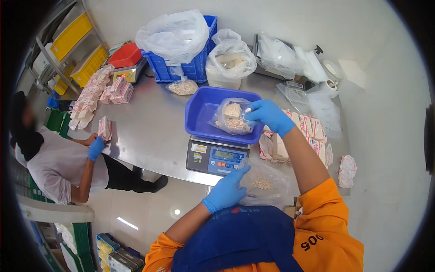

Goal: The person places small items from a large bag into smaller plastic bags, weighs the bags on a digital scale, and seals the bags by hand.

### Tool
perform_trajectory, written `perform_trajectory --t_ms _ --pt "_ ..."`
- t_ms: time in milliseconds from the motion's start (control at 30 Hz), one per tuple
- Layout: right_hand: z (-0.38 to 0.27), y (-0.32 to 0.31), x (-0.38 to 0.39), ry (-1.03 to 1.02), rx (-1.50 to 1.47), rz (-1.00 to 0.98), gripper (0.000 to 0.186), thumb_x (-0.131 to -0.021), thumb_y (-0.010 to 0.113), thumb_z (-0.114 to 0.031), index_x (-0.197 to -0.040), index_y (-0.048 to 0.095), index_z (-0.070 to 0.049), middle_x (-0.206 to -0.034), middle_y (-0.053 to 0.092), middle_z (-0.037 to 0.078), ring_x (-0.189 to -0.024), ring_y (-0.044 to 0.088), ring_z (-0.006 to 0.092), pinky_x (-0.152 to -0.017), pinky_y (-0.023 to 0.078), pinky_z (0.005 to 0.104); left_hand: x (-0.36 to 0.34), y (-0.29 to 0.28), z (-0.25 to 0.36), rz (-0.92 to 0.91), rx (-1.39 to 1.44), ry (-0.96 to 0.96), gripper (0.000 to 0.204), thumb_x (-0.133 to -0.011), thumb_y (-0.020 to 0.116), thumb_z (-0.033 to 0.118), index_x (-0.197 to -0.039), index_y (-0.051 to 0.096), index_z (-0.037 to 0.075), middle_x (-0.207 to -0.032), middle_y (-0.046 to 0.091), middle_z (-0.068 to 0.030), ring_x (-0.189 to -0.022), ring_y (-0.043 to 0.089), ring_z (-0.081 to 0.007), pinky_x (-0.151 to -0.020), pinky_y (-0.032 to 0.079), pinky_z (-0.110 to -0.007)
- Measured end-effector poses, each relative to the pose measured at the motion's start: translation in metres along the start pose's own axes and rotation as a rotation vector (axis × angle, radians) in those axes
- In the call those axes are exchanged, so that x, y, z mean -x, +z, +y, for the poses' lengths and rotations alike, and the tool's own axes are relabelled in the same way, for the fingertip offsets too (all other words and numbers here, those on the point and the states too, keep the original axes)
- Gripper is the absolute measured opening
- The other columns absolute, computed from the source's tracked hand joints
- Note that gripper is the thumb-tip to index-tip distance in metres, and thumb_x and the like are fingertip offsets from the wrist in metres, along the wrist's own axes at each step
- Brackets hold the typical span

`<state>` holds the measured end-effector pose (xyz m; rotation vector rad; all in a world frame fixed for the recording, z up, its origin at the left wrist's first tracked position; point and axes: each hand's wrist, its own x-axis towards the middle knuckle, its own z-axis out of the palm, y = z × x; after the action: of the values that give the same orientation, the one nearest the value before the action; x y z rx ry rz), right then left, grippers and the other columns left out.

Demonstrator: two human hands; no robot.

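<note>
Right hand (269,117) pinches piece (248,110) at crumb bag (232,123) in tub (198,106); left hand (225,191): grip unclear.

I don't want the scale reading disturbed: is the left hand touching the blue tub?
Apart. The head view shows the scale's front panel in plain sight between the left hand and the blue tub.

Yellow crates (71,36) at upper left — near them, a red tray (124,55).
</note>
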<state>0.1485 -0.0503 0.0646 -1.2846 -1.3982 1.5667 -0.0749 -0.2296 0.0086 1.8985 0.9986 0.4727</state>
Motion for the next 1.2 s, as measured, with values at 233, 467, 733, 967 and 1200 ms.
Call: perform_trajectory --t_ms 233,467,733,967,1200 --pt "-0.004 0.008 0.125 0.029 0.676 -0.331 0.027 -0.079 0.069 -0.006 -0.105 0.073 -0.002 -0.091 0.074 0.014 -0.079 0.07 0.0204 -0.073 0.056 0.0323 -0.012 0.001 -0.001 0.09 0.084 0.046 0.075 -0.085 0.066 0.022 -0.151 0.034 0.003 -0.144 0.048 -0.0274 -0.127 0.054 -0.0386 -0.105 0.044 -0.042" --pt "0.023 0.021 0.181 -0.124 0.858 -0.073 0.029 -0.078 0.065 -0.008 -0.106 0.073 -0.007 -0.096 0.073 0.018 -0.086 0.07 0.0315 -0.081 0.055 0.0405 -0.017 0.006 0.019 0.03 0.127 0.043 0.073 -0.086 0.067 0.022 -0.15 0.036 0.003 -0.148 0.045 -0.0239 -0.135 0.047 -0.0369 -0.111 0.039 -0.041" --pt "0.039 0.007 0.219 -0.126 0.942 -0.012 0.014 -0.08 0.068 -0.012 -0.092 0.073 -0.006 -0.113 0.071 0.01 -0.097 0.068 0.0297 -0.088 0.053 0.0394 -0.038 0.017 0.05 0.111 0.207 0.114 0.069 -0.086 0.069 0.01 -0.149 0.04 0.004 -0.148 0.048 -0.0181 -0.13 0.053 -0.0287 -0.109 0.042 -0.037" --pt "0.087 -0.037 0.226 -0.015 1.255 0.242 0.01 -0.076 0.073 -0.018 -0.079 0.072 -0.008 -0.105 0.072 0.008 -0.096 0.066 0.0293 -0.087 0.052 0.0389 -0.047 0.034 0.067 -0.204 0.258 0.167 0.07 -0.087 0.071 0.013 -0.15 0.041 0.011 -0.15 0.045 -0.0157 -0.118 0.061 -0.0236 -0.099 0.05 -0.035" --pt "0.079 -0.064 0.233 0.26 1.186 0.216 0.014 -0.074 0.072 -0.02 -0.082 0.071 -0.009 -0.093 0.067 0.01 -0.088 0.064 0.0316 -0.079 0.051 0.044 -0.082 -0.032 0.018 0.327 0.306 0.039 0.046 -0.089 0.068 0.009 -0.134 0.056 0.006 -0.112 0.066 -0.0058 -0.08 0.06 -0.0077 -0.072 0.052 -0.024"
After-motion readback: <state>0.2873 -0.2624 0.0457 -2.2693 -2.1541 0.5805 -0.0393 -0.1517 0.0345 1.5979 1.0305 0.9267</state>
